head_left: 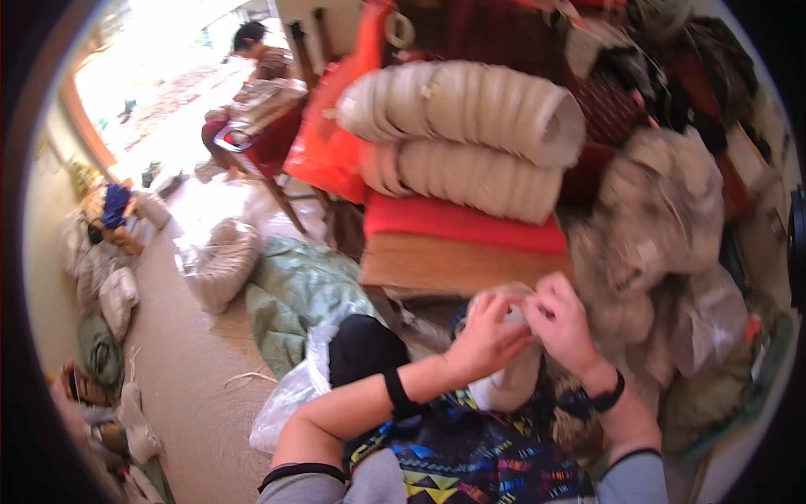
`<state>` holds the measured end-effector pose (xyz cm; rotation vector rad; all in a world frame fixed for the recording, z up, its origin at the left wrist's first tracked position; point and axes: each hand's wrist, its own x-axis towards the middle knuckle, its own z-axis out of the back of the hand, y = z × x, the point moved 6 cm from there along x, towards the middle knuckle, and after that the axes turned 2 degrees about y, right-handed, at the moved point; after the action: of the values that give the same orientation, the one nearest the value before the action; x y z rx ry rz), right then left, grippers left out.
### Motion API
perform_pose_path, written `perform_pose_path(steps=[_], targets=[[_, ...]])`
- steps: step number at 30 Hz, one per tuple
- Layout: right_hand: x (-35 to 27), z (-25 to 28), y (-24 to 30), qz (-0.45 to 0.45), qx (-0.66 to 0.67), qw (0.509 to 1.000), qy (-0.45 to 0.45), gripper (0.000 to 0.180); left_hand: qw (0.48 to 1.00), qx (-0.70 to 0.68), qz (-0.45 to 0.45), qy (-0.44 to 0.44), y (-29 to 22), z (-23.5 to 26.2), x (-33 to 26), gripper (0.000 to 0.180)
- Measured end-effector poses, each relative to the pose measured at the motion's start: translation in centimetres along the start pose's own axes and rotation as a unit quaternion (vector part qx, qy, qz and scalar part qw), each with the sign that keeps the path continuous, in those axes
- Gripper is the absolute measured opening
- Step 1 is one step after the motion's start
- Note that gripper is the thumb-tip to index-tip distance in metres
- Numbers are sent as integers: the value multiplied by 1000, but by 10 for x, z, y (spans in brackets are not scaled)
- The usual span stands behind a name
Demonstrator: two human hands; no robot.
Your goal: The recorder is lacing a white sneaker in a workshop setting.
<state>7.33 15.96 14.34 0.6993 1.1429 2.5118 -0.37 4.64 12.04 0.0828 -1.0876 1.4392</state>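
My left hand (485,334) and my right hand (564,321) meet in front of me, both closed on a white cup-shaped piece (510,380) that hangs below my fingers. Their fingertips pinch its upper edge close together. A black band sits on each wrist. Under the hands lies a dark cloth with bright zigzag colours (470,458) across my lap. Just beyond the hands stands a low wooden surface (445,262) with a red cushion (462,223) on it.
Two rolls of stacked white pieces (470,134) rest on the red cushion. An orange bag (327,143) hangs behind them. Grey and clear plastic bags (663,244) pile up at the right. A green sack (294,290) and white sacks (218,260) lie on the floor at left. Another person (256,76) sits far back.
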Motion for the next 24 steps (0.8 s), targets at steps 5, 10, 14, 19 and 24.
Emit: perform_pose_path(steps=[5,10,14,19,24], targets=[[34,37,92,202,14,976,-78,8,906,-379,183,33,-14,51,49,12],[21,8,53,55,194,979,-39,16,861,-457,204,-86,9,61,55,16],[8,-28,38,-28,366,930,21,19,941,-248,195,-123,27,62,39,18],[7,-34,15,-177,454,854,181,16,684,-617,341,-189,50,35,18,23],[19,40,-65,-161,490,854,-66,10,716,-532,413,-186,101,55,-43,24]])
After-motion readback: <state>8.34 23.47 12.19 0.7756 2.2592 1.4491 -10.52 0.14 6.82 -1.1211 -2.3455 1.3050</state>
